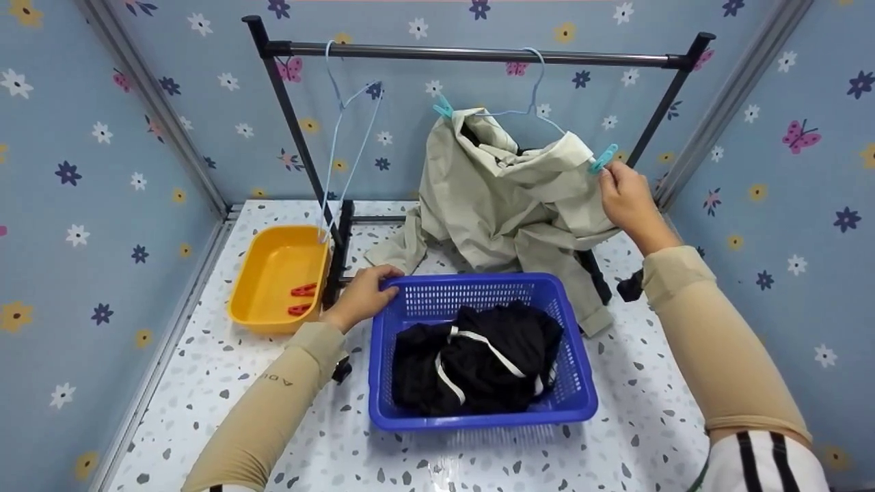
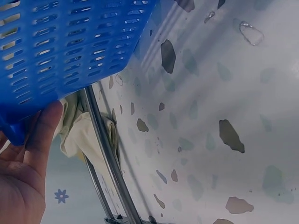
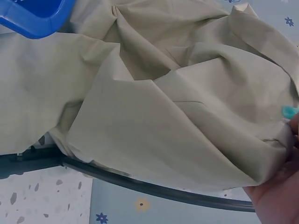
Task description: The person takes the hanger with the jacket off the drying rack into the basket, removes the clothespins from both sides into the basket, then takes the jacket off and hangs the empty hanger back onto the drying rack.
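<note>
A pale beige jacket (image 1: 478, 198) hangs from a light-blue wire hanger (image 1: 534, 89), with one teal clothespin (image 1: 443, 106) at its left shoulder and another teal clothespin (image 1: 604, 158) at its right. My right hand (image 1: 629, 201) pinches the jacket's cloth right beside the right-hand clothespin; in the right wrist view that clothespin (image 3: 289, 112) shows just above the fingers. My left hand (image 1: 364, 297) grips the back left corner of a blue plastic basket (image 1: 584, 383), its thumb (image 2: 46, 123) against the rim. Black clothing (image 1: 478, 362) with white drawstrings lies bunched in the basket.
The hanger hooks over the bar of a black clothes rack (image 1: 437, 51). Further left on that bar dangles a bare light-blue hanger (image 1: 342, 106). A yellow tub (image 1: 263, 273) holding red clothespins (image 1: 303, 290) stands by the rack's left leg. Patterned panels enclose the speckled table (image 1: 205, 410).
</note>
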Available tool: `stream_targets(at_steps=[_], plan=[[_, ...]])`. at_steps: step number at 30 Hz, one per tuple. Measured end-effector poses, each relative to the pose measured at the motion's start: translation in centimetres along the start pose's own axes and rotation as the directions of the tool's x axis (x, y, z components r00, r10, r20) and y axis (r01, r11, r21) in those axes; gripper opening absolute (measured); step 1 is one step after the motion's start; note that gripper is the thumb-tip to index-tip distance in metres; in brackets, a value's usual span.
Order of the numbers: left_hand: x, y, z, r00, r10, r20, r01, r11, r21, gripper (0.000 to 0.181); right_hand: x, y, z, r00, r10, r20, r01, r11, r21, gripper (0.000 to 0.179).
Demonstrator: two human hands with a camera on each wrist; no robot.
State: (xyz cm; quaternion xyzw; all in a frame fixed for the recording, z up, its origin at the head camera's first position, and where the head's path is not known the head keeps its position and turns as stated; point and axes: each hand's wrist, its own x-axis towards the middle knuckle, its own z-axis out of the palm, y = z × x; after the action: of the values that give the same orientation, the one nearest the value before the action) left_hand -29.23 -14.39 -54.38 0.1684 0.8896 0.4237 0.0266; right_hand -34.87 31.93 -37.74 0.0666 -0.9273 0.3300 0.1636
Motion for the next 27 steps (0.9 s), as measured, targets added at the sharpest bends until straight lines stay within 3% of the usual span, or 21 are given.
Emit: stream_targets(at_steps=[7, 14, 27], plan=[[0.0, -0.2, 0.1, 0.998, 0.049, -0.038, -0.048, 0.999, 0.014, 0.029, 0.2, 0.3, 0.7, 0.995, -0.03, -0.095, 0.031, 0.999, 0.011, 0.036], [0.1, -0.2, 0.2, 0.998, 0.046, -0.037, -0.045, 0.999, 0.023, 0.028, 0.3, 0.4, 0.9, 0.969, -0.063, -0.241, 0.078, 0.996, 0.053, 0.028], [0.7, -0.4, 0.6, 0.998, 0.021, -0.052, -0.021, 1.0, 0.007, 0.028, 0.0, -0.3, -1.2, 0.951, -0.012, -0.309, 0.05, 0.992, 0.115, 0.033]])
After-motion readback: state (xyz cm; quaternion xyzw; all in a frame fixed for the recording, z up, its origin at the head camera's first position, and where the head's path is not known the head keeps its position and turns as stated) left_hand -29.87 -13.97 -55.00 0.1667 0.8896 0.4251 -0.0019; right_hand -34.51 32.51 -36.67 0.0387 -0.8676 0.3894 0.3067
